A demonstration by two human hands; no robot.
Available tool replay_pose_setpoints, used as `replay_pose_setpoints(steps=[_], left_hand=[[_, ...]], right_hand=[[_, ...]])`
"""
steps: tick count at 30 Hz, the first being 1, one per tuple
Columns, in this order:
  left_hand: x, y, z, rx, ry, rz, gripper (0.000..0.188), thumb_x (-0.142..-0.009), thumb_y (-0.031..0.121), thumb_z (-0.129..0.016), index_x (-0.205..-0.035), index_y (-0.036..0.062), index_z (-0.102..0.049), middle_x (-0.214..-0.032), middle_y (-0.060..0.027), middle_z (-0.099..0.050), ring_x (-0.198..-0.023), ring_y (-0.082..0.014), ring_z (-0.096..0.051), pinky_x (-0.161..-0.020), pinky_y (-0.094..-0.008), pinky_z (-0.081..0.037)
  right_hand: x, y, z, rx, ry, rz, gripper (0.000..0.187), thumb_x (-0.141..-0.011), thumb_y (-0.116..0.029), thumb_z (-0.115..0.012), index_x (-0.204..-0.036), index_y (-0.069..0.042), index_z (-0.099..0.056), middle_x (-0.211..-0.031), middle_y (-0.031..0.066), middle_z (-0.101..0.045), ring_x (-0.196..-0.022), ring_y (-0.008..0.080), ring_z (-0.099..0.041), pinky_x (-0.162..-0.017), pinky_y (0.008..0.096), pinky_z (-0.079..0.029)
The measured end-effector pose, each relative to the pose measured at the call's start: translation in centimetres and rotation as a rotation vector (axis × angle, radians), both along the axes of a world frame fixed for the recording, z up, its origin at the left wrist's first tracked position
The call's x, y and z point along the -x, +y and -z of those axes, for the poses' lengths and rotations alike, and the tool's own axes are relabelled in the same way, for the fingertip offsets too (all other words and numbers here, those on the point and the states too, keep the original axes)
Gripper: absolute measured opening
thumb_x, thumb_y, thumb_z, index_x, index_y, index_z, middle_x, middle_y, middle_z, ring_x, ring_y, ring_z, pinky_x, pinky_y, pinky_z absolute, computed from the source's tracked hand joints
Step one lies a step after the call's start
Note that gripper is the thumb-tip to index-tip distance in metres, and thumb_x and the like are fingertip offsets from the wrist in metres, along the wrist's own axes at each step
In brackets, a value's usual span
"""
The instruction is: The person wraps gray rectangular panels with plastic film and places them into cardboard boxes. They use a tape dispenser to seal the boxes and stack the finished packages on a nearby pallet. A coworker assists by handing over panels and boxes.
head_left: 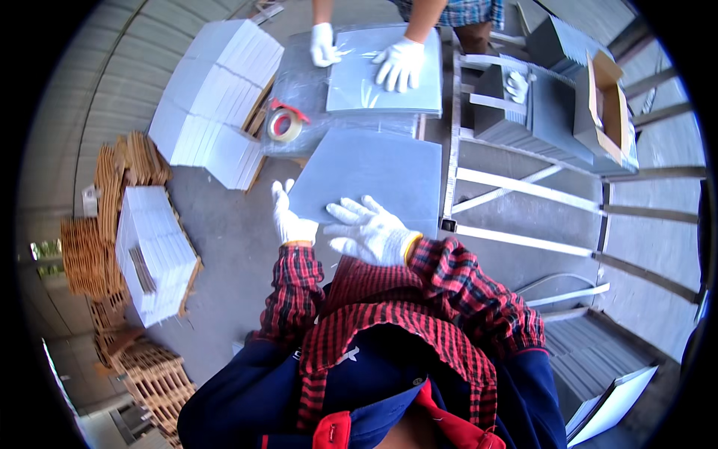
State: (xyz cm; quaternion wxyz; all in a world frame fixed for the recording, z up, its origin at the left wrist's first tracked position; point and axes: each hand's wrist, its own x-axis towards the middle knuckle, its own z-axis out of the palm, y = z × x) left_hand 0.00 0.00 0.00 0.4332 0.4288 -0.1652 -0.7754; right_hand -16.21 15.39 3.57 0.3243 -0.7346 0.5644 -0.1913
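Note:
A flat blue-grey sheet (374,168) lies in front of me, its far side overlapping the wrapped stack. My left hand (290,217), in a white knit glove, is at the sheet's left corner with its fingers stretched upward along the edge. My right hand (366,230), gloved too, rests over the near edge with its fingers spread. It hides part of that edge. Across from me, a co-worker's two gloved hands (400,66) press on a film-covered stack of grey sheets (366,90). A red tape dispenser (286,122) with a tape roll lies left of it.
White stacks of sheets (209,97) stand on pallets at the left, near brown slatted wooden pieces (90,254). At the right runs a metal roller frame (523,187) bearing grey stacks, white gloves (517,86) and an open cardboard box (604,112). More grey sheets (598,359) stand at lower right.

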Motion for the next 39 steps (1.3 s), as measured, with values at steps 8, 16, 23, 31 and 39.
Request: replay_pose_setpoints(steps=[8, 16, 23, 31, 39], left_hand=[[-0.5, 0.0, -2.3, -0.026, -0.058, -0.025, 0.075, -0.099, 0.050, -0.052, -0.151, 0.0025, -0.026, -0.141, -0.0209, -0.046, -0.127, -0.0344, -0.050, -0.105, -0.0512, -0.042], [1.0, -1.4, -4.2, -0.107, 0.040, 0.009, 0.080, -0.096, 0.048, -0.060, -0.154, 0.0061, -0.024, -0.146, -0.0146, -0.044, -0.129, -0.0302, -0.048, -0.108, -0.0500, -0.039], [3.3, -4.2, -7.7, -0.177, -0.064, 0.097, 0.078, -0.098, 0.050, -0.055, -0.155, 0.0080, -0.022, -0.151, -0.0114, -0.039, -0.136, -0.0281, -0.042, -0.110, -0.0512, -0.034], [3.4, -6.5, -7.2, -0.238, 0.001, 0.076, 0.064, -0.100, 0.042, -0.055, -0.148, 0.0055, -0.033, -0.136, -0.0087, -0.052, -0.123, -0.0242, -0.052, -0.104, -0.0455, -0.042], [6.0, -10.0, -6.6, 0.332, -0.011, 0.263, 0.061, -0.104, 0.051, -0.037, -0.134, 0.0006, -0.053, -0.141, -0.0132, -0.053, -0.131, -0.0253, -0.047, -0.113, -0.0412, -0.030]], right_hand=[[0.1, -6.7, 3.7, 0.140, -0.257, -0.119, 0.040, -0.100, -0.041, -0.046, -0.136, -0.025, -0.056, -0.155, 0.0114, -0.037, -0.145, 0.0308, -0.029, -0.119, 0.0527, -0.013], [16.9, -0.9, 14.2, -0.287, 0.165, 0.482, 0.053, -0.100, -0.047, -0.041, -0.144, -0.018, -0.048, -0.154, 0.0105, -0.038, -0.146, 0.0366, -0.025, -0.117, 0.0524, -0.023], [10.1, 2.7, 0.6, -0.171, -0.472, 0.504, 0.037, -0.097, -0.022, -0.060, -0.129, -0.003, -0.060, -0.137, 0.0071, -0.060, -0.144, 0.0221, -0.035, -0.121, 0.0439, -0.016], [6.3, 9.6, 1.8, -0.028, -0.155, 1.152, 0.064, -0.083, -0.001, -0.070, -0.143, -0.006, -0.049, -0.147, 0.0139, -0.049, -0.137, 0.0263, -0.046, -0.113, 0.0393, -0.036], [8.8, 0.6, 6.2, 0.015, -0.730, 1.121, 0.031, -0.092, -0.004, -0.057, -0.120, 0.000, -0.068, -0.130, 0.0130, -0.062, -0.125, 0.0226, -0.054, -0.109, 0.0348, -0.039]])
